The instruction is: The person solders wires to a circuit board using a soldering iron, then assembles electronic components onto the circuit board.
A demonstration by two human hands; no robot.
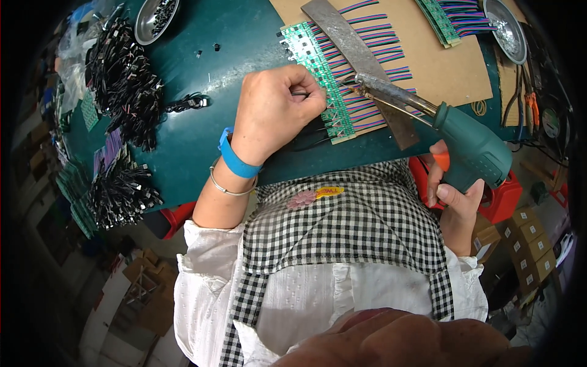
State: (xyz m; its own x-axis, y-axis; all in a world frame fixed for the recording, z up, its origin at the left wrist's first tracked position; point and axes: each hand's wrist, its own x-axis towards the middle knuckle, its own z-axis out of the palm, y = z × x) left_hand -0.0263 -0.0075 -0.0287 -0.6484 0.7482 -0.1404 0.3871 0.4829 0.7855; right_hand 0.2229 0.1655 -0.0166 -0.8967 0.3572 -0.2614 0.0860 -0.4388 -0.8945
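My left hand is closed in a pinch at the near part of a green circuit board strip, on a black wire that shows between thumb and finger. My right hand grips a green soldering gun, a finger at its orange trigger. The gun's metal tip meets or hovers just over the board beside my left fingertips; contact cannot be made out. Multicoloured wires fan out from the board's right side. Across them lies a flat metal bar.
A big bundle of black cables lies at the left, with more cables nearer. Metal bowls stand at far left and far right. More wired boards lie on the brown cardboard. Orange-handled pliers are at right.
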